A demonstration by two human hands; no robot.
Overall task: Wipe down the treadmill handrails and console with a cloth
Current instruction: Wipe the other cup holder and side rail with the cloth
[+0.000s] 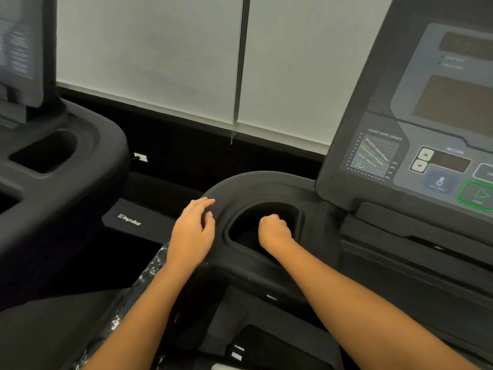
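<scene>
The black treadmill console tray curves round a deep cup pocket at centre. My right hand is down inside that pocket, its fingers curled into a fist on a dark cloth that barely shows against the black. My left hand rests on the tray's outer left rim with relaxed fingers and holds nothing. The console panel, with its display, arrow keys and green start button, rises at the right. No handrail is clearly visible.
A second treadmill's console tray with its own pocket stands at the left. Between the two machines lies a dark gap with a black motor cover carrying a logo. White window blinds fill the background.
</scene>
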